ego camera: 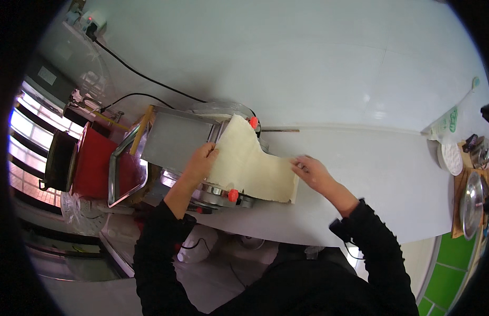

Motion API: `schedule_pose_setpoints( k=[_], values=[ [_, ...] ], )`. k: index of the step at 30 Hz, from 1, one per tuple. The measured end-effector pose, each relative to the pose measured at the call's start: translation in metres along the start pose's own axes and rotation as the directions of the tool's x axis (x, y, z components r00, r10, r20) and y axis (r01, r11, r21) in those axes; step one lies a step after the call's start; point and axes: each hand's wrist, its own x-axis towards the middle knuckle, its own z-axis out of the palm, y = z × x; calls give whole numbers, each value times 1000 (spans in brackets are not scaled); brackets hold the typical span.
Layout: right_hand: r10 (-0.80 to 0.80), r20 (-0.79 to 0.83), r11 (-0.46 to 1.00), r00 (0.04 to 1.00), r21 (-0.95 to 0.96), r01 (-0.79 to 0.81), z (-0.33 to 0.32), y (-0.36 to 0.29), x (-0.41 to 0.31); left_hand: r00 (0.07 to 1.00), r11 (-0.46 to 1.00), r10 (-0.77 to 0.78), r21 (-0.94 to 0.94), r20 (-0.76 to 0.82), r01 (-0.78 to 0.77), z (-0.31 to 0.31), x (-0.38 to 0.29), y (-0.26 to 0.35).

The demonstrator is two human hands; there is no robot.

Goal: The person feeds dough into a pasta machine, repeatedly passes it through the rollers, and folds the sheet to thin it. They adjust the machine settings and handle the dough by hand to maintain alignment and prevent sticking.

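A wide, pale sheet of dough (244, 166) lies draped over an electric dough sheeter (212, 193) with red knobs, its right end hanging down towards the white worktop. My left hand (203, 160) rests at the sheet's left edge, fingers bent on it beside the machine's grey metal feed tray (177, 136). At the sheet's right end is my right hand (309, 170), with its fingertips at the upper corner; blur hides whether they pinch the dough.
The white worktop (370, 181) runs to the right, with a white bowl (450, 159) and a metal lid (471, 205) on a wooden board at its far end. Left of the machine are a metal tray (114, 177) and a red surface (92, 162). A black cable (149, 80) crosses the wall behind.
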Motion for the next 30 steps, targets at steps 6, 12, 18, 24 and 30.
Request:
schedule_pose_setpoints(
  k=[6,12,18,24,30],
  values=[
    [-556,-69,800,828,-314,511,69,-95,108,994,989,-111,-96,-22,109,-1,1,-6],
    [-551,-37,771,834,-404,491,95,-105,142,968,960,123,275,-219,-60,-2,-13,1],
    [-528,-24,758,849,-466,458,113,-108,151,950,875,281,444,-139,-194,-9,-50,-3],
    [-463,52,709,885,-577,405,127,-119,160,983,793,173,602,-64,-100,-22,-41,-21],
    [-556,-112,760,823,-471,449,128,-111,141,999,804,-5,594,-43,30,-28,-28,-27]
  ],
)
